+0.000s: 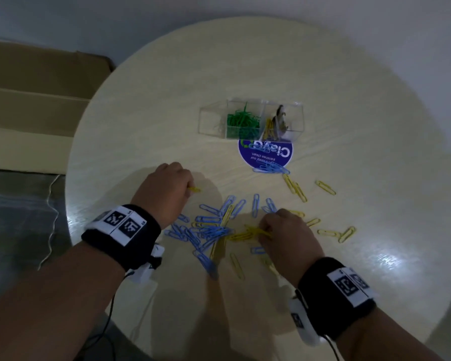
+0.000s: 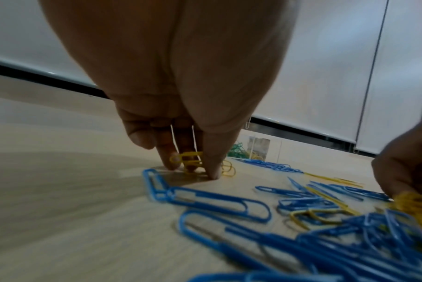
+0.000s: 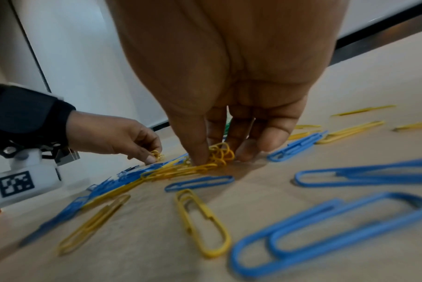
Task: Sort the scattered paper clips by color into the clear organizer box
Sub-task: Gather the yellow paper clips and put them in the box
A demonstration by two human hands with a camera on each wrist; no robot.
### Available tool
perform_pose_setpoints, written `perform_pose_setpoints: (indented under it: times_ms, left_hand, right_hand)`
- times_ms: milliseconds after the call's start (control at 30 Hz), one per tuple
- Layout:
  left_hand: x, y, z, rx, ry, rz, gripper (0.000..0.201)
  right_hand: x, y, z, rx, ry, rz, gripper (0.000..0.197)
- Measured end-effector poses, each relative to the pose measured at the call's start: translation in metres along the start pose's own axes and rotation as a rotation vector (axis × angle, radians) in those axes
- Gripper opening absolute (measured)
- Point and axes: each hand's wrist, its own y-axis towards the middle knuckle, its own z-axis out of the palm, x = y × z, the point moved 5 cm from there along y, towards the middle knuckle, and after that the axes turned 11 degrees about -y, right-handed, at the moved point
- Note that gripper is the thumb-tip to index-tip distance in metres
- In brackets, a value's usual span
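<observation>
Paper clips, blue [image 1: 214, 231] and yellow [image 1: 298, 190], lay scattered across the near half of the round table [image 1: 146, 105], the blue ones mostly tangled in a heap between the two hands. The left hand [image 1: 164, 190] had its grip pinched on a few yellow clips [image 2: 189, 161], fingertips down against the table at the left edge of the heap. The right hand [image 1: 287, 234] had its grip closed on a bunch of yellow clips [image 3: 219, 154] that trailed to the left over the blue heap. The clear organizer box [image 1: 250, 119] stood farther back on the table, well apart from both hands, with green clips [image 1: 242, 121] in its middle compartment and a few yellow ones in the right compartment. Just in front of it lay a round blue sticker [image 1: 267, 155] with several blue clips on it.
</observation>
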Motion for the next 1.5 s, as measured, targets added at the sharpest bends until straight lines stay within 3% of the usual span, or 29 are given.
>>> perform_pose_setpoints:
  times_ms: [133,233,500,667,867,1000,1100,1233,1333,1400,1500]
  left_hand:
    - [-0.006,-0.002,0.004,0.077,0.066,0.027,0.004]
    - [-0.012,-0.002,0.0,0.085,0.005,0.003,0.013]
    - [-0.075,0.068,-0.034,-0.209,-0.518,-0.16,0.015]
    - [-0.12,0.135,-0.028,-0.322,-0.568,-0.155,0.021]
    - [-0.133,0.163,-0.005,-0.244,-0.45,-0.175,0.037]
    - [-0.125,0.141,-0.028,-0.408,-0.485,-0.115,0.037]
    - [-0.111,0.111,-0.038,-0.455,-0.541,-0.116,0.03]
    - [-0.092,0.068,-0.041,-0.467,-0.59,-0.144,0.023]
    - [-0.075,0.039,-0.036,-0.478,-0.642,-0.184,0.02]
    - [-0.064,0.02,-0.029,-0.47,-0.665,-0.198,0.02]
    - [-0.053,-0.011,-0.011,-0.312,-0.593,-0.18,0.021]
  right_hand:
    - [-0.001,0.005,-0.004,-0.003,0.013,0.007,0.009]
    - [-0.007,0.006,-0.016,-0.025,0.072,0.03,0.009]
    - [-0.068,0.02,-0.077,-0.248,0.285,0.123,0.014]
    - [-0.103,0.035,-0.099,-0.319,0.34,0.135,0.017]
    - [-0.118,0.051,-0.112,-0.339,0.392,0.159,0.015]
    - [-0.112,0.078,-0.122,-0.321,0.409,0.168,0.016]
    - [-0.098,0.11,-0.13,-0.313,0.422,0.157,0.015]
    - [-0.074,0.147,-0.136,-0.268,0.416,0.154,0.015]
    - [-0.062,0.157,-0.134,-0.195,0.457,0.135,0.029]
    - [-0.064,0.15,-0.134,-0.246,0.469,0.155,0.039]
    - [-0.072,0.113,-0.131,-0.337,0.496,0.216,0.033]
